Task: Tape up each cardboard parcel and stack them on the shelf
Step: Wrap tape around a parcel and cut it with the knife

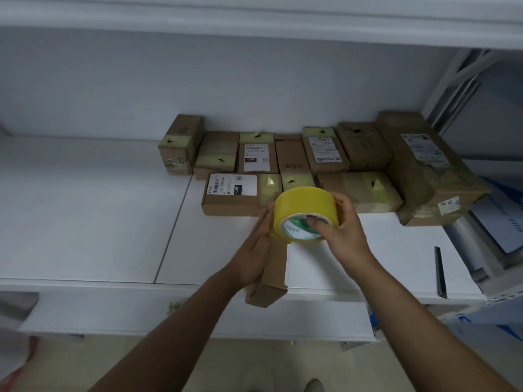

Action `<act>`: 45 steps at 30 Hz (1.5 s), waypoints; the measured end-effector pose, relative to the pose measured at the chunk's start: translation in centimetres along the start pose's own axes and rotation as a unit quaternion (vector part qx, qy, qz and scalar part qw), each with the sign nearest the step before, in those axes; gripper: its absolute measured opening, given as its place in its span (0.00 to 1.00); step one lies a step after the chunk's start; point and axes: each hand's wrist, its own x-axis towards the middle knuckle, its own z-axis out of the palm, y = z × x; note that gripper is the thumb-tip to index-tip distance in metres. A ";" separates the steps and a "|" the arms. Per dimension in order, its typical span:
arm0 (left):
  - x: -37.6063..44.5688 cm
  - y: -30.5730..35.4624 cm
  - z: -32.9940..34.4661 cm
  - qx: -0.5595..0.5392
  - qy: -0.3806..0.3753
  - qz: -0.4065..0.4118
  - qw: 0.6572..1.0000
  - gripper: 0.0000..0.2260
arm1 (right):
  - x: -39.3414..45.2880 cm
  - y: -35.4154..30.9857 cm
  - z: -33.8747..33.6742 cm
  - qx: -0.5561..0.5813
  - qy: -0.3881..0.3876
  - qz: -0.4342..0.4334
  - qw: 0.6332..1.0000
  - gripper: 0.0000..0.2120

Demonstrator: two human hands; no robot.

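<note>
Right hand [343,230] gripped the yellow tape roll [304,213]: thumb hooked inside the core, fingers curled over the far rim. Roll was held edge-up, just above the near end of a small cardboard parcel [271,275]. Left hand [254,250] lay flat along the parcel's left side, fingers straight and pressed against it, fingertips touching the roll. Parcel sat lengthwise at the front of the white shelf [99,222], near end overhanging the front edge.

Shelf surface was white panels with a seam [172,227] running front to back, left of the hands. The left part of the shelf was bare board. At the back, against the white wall [141,80], stood a row of taped parcels [283,154], most touching each other, several with white shipping labels and yellowish tape patches. One labelled box [240,193] lay in front of that row, just beyond the tape roll. A larger wrapped box [430,171] sat at the right end, angled. A thin dark strip [440,273] lay on the shelf to the right, well apart from the hands; couldn't tell what it was.

Another white shelf [254,21] ran overhead. Grey metal racking [464,80] stood at right. Beige floor [268,369] was visible below.
</note>
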 end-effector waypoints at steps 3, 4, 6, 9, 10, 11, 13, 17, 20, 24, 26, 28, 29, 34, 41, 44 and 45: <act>-0.2 1.1 -1.1 -0.039 0.011 -0.060 0.997 0.20 | -0.4 0.8 2.1 0.078 0.010 0.056 0.995 0.25; -0.1 1.6 -1.3 -0.049 0.007 -0.066 0.997 0.18 | -0.6 1.1 2.8 0.081 0.005 0.068 0.994 0.29; 0.3 2.5 -1.5 -0.058 0.000 -0.052 0.997 0.20 | -0.7 1.3 4.2 0.077 0.010 0.067 0.995 0.30; 0.8 2.1 -1.3 -0.041 0.012 -0.035 0.999 0.24 | -0.5 0.9 5.2 0.067 0.012 0.058 0.996 0.27; 0.8 1.9 -1.2 -0.038 0.017 -0.040 0.998 0.24 | -0.4 0.9 5.2 0.058 0.007 0.055 0.997 0.26; 0.9 1.7 -1.2 -0.029 0.019 -0.047 0.998 0.24 | -0.4 0.7 5.2 0.049 0.001 0.051 0.998 0.26; 0.7 1.6 -1.5 -0.005 0.022 -0.051 0.998 0.23 | -0.4 0.4 5.2 0.035 -0.011 0.044 0.998 0.25; 0.4 1.9 -1.7 -0.012 0.037 -0.064 0.997 0.24 | -0.5 -0.5 5.0 -0.019 -0.022 0.019 0.999 0.24; 0.5 1.6 -1.3 -0.013 0.030 -0.088 0.996 0.30 | -0.5 -0.5 4.3 -0.052 -0.008 0.008 0.999 0.22; 0.5 1.2 -1.9 0.054 0.026 -0.099 0.993 0.43 | -0.4 -0.4 2.7 -0.088 0.023 0.015 0.996 0.18; 0.4 1.6 -2.1 0.098 0.010 -0.091 0.991 0.42 | -0.2 0.2 1.6 -0.107 0.026 0.024 0.994 0.16; 0.2 2.5 -2.1 0.126 -0.017 -0.104 0.986 0.38 | -0.2 0.8 1.1 -0.116 0.024 0.039 0.992 0.16; 0.1 2.7 -2.0 0.141 -0.029 -0.117 0.983 0.37 | -0.3 1.0 1.1 -0.116 0.024 0.040 0.992 0.16; -0.1 2.6 -2.4 0.363 -0.031 -0.054 0.930 0.34 | -0.7 1.7 1.7 -0.102 0.020 0.040 0.994 0.19; 0.9 2.8 -3.3 0.418 -0.095 -0.013 0.903 0.37 | -1.0 2.5 2.5 -0.029 0.016 0.065 0.997 0.21; 0.8 2.5 -3.6 0.320 -0.072 -0.011 0.944 0.40 | -0.9 2.3 2.9 -0.017 -0.010 0.080 0.997 0.21; 0.7 2.0 -3.5 0.291 -0.054 -0.013 0.955 0.40 | -0.7 2.1 3.0 -0.023 -0.019 0.079 0.996 0.21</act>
